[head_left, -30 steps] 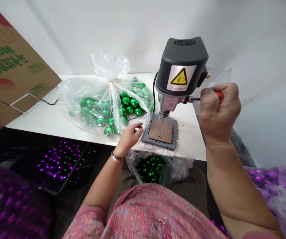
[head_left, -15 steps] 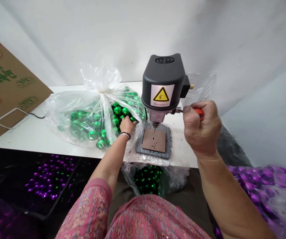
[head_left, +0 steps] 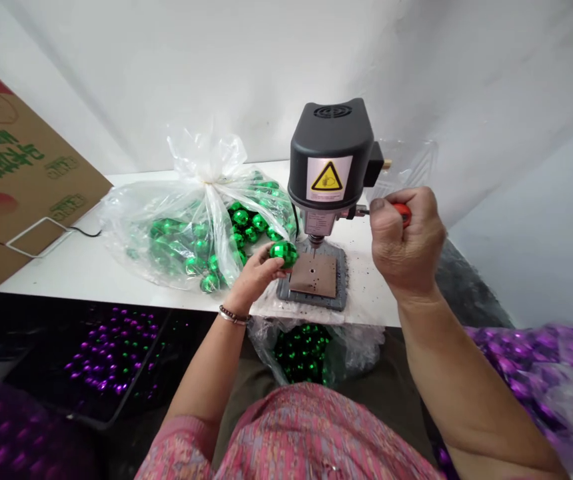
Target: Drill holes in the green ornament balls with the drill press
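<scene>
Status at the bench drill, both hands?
Left hand holding mirrored green bauble beside bench drill. Right hand gripping red-handled lever. Plastic bag of green baubles behind left hand.

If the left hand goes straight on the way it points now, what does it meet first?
The left hand holds a green mirrored ball, which would probably reach the chuck of the drill press first, though depth is unclear.
</scene>
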`<state>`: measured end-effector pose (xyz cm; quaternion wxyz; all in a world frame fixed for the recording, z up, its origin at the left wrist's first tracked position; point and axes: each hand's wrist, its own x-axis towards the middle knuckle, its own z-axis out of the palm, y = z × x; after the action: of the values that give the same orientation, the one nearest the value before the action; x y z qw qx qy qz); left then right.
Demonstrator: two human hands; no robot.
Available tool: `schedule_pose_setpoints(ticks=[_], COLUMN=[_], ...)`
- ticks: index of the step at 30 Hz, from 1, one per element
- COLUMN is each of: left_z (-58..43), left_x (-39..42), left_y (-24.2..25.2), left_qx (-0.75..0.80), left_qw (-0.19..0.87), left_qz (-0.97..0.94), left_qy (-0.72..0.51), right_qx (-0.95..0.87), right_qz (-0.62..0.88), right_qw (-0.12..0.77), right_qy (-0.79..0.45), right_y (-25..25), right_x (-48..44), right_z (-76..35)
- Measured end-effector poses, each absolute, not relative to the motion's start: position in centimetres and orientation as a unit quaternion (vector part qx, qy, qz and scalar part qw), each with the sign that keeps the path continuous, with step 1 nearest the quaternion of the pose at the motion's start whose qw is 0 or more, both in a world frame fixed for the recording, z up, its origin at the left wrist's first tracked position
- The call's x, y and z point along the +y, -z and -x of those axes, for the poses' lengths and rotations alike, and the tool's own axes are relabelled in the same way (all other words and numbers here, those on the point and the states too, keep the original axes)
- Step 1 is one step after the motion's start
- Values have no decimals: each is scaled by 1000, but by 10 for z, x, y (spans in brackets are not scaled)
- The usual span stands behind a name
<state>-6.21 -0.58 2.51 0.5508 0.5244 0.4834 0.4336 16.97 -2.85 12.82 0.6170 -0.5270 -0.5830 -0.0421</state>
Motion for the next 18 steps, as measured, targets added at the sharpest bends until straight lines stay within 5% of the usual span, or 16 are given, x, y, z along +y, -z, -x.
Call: schedule_pose_setpoints(ticks=[4, 18], left_z=[39, 18], left_x=[-19, 4], left_y=[-15, -1], left_qx=[475, 592], left_qw=[622, 391], left_qz=[-486, -640], left_qy=[-390, -297], right_qx=[-591, -614], right_qz=[521, 517], right_qw=[614, 596], right_qy=[37, 21], right_y=[-127, -126], right_x=[-28, -29], right_z=[-169, -170])
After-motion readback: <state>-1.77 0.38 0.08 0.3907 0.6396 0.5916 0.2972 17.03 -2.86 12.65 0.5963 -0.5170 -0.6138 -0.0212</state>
